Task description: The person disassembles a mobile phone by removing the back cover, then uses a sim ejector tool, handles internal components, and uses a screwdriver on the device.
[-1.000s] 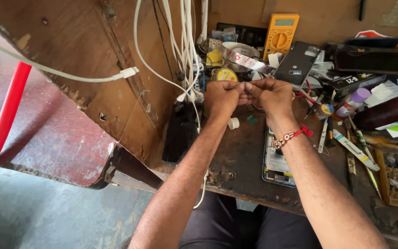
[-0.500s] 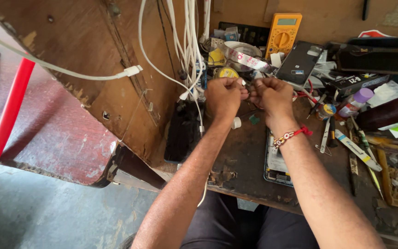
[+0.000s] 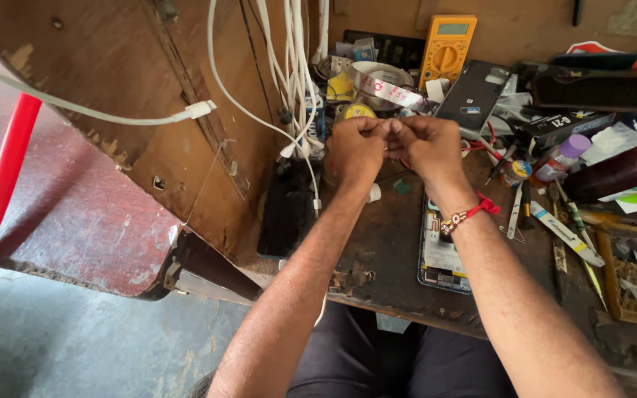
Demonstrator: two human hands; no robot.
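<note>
Over a cluttered workbench [image 3: 385, 243], left hand [image 3: 355, 147] and right hand [image 3: 429, 146], fingers pinched together, object unclear.

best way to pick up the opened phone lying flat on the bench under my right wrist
Grip the opened phone by its two long edges near the lower end, coming from above on the side nearest you. It lies flat with its insides up, so a pinch across the frame avoids the exposed parts. The right hand and wrist hang over its top end, and the tweezers lie close to its right.
</note>
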